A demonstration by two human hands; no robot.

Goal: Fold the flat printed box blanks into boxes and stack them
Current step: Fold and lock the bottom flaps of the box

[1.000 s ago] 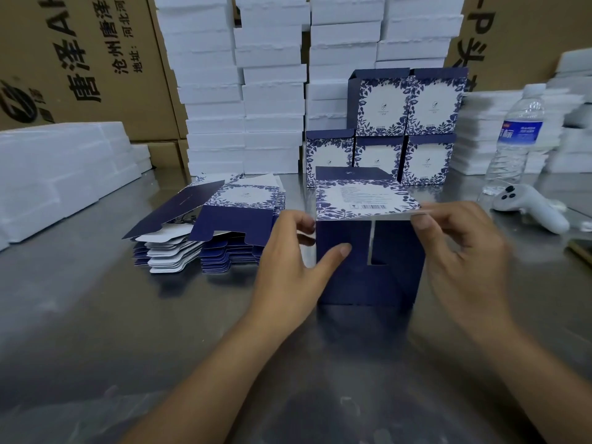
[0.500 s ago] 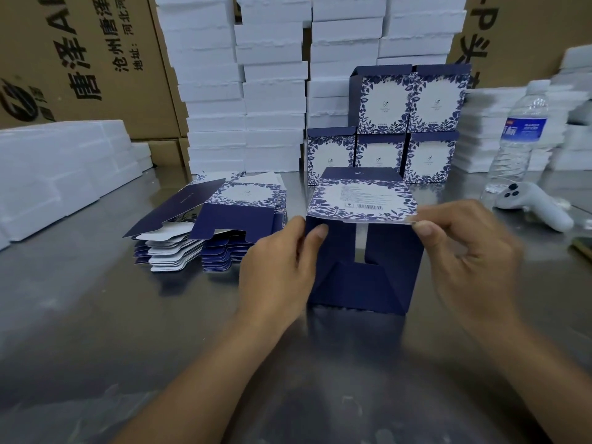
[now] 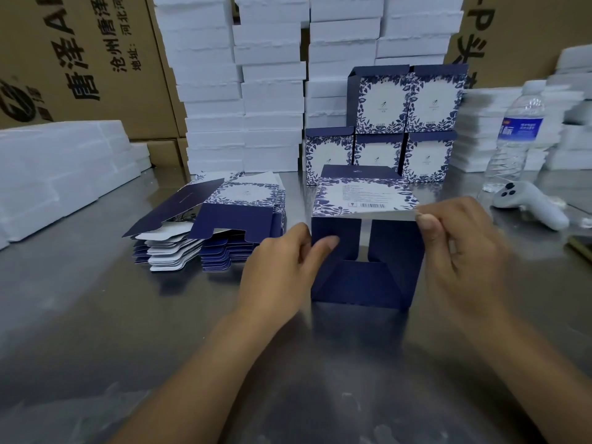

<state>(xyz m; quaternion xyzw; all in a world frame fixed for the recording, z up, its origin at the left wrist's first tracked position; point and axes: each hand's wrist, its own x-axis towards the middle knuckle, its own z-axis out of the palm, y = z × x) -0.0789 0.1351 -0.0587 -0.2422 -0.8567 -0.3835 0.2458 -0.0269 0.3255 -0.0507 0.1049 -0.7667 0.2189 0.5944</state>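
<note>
A half-folded navy box (image 3: 365, 270) with a blue floral printed panel stands on the steel table in front of me, its flapped end facing me. My left hand (image 3: 282, 267) grips its left edge, thumb pressing a navy side flap inward. My right hand (image 3: 461, 251) pinches the right edge of the printed panel. A pile of flat printed blanks (image 3: 217, 219) lies to the left. Several finished boxes (image 3: 403, 126) are stacked in two tiers behind.
Tall stacks of white foam slabs (image 3: 243, 84) stand at the back, more at the left (image 3: 57, 168) and right. A water bottle (image 3: 515, 136) and a white controller (image 3: 531, 205) sit at the right. Brown cartons line the wall.
The bottom flap has folded up against the box end and the side flaps have closed further. My left thumb moved onto the left flap. My right hand keeps its pinch.
</note>
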